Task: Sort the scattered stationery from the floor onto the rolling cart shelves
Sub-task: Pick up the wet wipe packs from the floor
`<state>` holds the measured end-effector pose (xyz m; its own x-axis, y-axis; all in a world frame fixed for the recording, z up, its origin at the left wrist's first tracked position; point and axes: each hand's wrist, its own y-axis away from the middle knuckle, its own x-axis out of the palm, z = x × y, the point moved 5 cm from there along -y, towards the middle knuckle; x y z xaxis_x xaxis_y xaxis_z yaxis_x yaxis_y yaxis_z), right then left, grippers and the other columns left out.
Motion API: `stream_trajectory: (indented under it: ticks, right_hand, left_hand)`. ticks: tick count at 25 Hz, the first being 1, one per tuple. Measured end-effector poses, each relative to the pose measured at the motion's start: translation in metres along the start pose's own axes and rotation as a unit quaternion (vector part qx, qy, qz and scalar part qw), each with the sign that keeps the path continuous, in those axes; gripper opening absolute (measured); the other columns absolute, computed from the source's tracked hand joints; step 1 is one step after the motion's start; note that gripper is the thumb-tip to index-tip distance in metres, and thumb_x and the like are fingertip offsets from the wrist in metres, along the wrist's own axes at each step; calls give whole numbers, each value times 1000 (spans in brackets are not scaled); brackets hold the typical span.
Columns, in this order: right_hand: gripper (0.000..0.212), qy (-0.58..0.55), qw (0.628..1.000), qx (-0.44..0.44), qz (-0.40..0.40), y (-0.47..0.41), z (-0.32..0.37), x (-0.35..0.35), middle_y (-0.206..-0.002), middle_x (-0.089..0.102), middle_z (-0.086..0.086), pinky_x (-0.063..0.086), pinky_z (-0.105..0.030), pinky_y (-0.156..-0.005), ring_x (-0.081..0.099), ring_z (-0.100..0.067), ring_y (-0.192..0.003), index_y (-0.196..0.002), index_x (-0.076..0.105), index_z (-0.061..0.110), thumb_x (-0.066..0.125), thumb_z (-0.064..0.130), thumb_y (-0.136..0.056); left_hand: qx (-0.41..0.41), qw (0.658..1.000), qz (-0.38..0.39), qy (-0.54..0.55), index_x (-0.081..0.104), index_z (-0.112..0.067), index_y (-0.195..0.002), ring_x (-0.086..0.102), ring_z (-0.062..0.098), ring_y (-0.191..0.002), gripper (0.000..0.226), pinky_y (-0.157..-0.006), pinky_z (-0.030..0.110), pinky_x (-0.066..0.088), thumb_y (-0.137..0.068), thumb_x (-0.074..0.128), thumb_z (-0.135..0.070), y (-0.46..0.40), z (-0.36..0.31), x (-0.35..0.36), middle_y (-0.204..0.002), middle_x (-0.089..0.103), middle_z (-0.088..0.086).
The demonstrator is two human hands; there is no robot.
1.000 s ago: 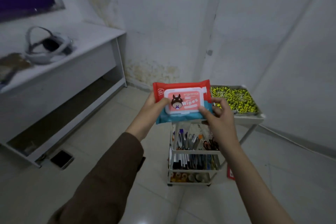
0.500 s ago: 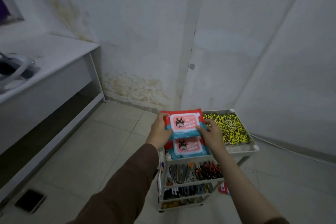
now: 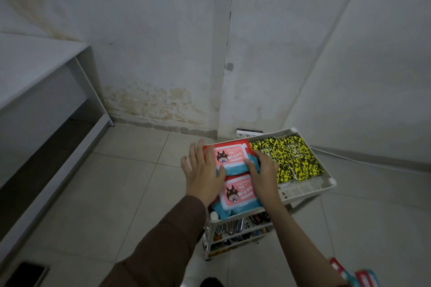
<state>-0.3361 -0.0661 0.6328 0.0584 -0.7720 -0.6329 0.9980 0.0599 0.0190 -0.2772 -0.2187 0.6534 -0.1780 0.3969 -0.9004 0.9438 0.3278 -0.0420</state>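
Observation:
A white rolling cart point(image 3: 310, 193) stands near the wall corner. On its top shelf a red and blue wipes pack point(image 3: 231, 155) lies at the far left, with a second wipes pack point(image 3: 238, 193) just in front of it. My left hand point(image 3: 203, 172) lies with straight fingers against the far pack's left side. My right hand point(image 3: 262, 169) presses on its right edge with bent fingers. Two yellow-black notebooks point(image 3: 289, 161) fill the shelf's right half. Pens and scissors show on the lower shelves point(image 3: 240, 226).
A white desk point(image 3: 35, 81) with an open lower shelf runs along the left wall. A floor vent point(image 3: 23, 274) sits at the bottom left. More red and blue packs point(image 3: 354, 275) lie on the tiles at bottom right. A cable point(image 3: 363, 163) runs along the right wall.
Both hands carried the wipes pack down from in front of me onto the cart's top shelf, behind the other pack. My left hand has opened against its side.

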Motion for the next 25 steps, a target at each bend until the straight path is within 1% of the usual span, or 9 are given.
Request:
stream_trajectory:
  ticks: [2,4,7,10,12,15,18,21,25]
  right_hand:
    - [43,11,999,-29,-7,1,1,-1,-128,49,-1,41,-38,-98,37,-17,-120,-133,45,22,48,38,-93]
    - [43,21,998,-53,-1,1,1,1,-130,50,2,35,-39,-103,36,-15,-120,-133,45,26,52,34,-91]
    - [48,39,998,-50,6,1,-1,5,-132,48,6,19,-33,-103,28,-12,-125,-135,43,31,56,31,-89]
    - [47,59,996,-60,-4,2,-1,7,-135,44,4,14,-31,-99,19,-5,-122,-136,41,31,53,31,-90]
    - [48,120,990,-77,0,3,0,10,-141,37,5,14,-32,-99,17,-10,-126,-139,35,29,47,35,-93]
    - [45,128,989,-80,-7,4,3,6,-139,35,3,19,-32,-99,22,-17,-125,-136,40,29,48,36,-93]
    - [28,64,992,-98,-44,8,7,-12,-124,46,2,21,-26,-87,32,-17,-114,-119,58,28,53,33,-91]
    - [15,22,990,-118,-76,9,1,-44,-111,54,1,27,-29,-83,37,-18,-105,-102,67,22,57,26,-90]
    - [12,-13,983,-140,-114,0,-25,-108,-102,61,-3,31,-29,-82,48,-23,-98,-96,68,15,59,16,-89]
  left_hand:
    - [64,996,35,-54,6,-27,-147,-18,20,-143,60,-106,48,-22,-95,30,-47,-1,-13,9,-157,-11,-4]
    - [95,987,72,-111,0,-34,-147,-21,21,-142,58,-102,52,-28,-95,19,-53,-1,-18,19,-157,-14,-3]
    - [69,982,97,-147,-6,-38,-146,-24,25,-141,58,-101,56,-26,-95,14,-55,0,-16,29,-156,-18,-2]
    - [36,981,123,-144,-7,-38,-146,-23,27,-141,57,-104,62,-19,-96,18,-52,0,-20,33,-156,-19,-2]
    - [25,980,138,-137,-5,-37,-146,-22,27,-142,57,-104,65,-16,-97,21,-49,-2,-24,32,-156,-18,-2]
    - [15,985,145,-96,7,-36,-145,-16,26,-143,56,-105,65,-15,-95,32,-44,-4,-28,22,-157,-10,-1]
    - [5,996,86,-30,29,-31,-136,0,21,-143,46,-109,61,-10,-92,41,-37,-4,-37,7,-153,11,-1]
    - [40,998,15,38,44,-32,-124,20,16,-132,33,-109,53,3,-91,44,-29,-2,-75,0,-137,36,-5]
    - [94,988,-10,118,55,-32,-108,32,14,-118,24,-102,39,16,-90,46,-21,3,-150,14,-118,48,-9]
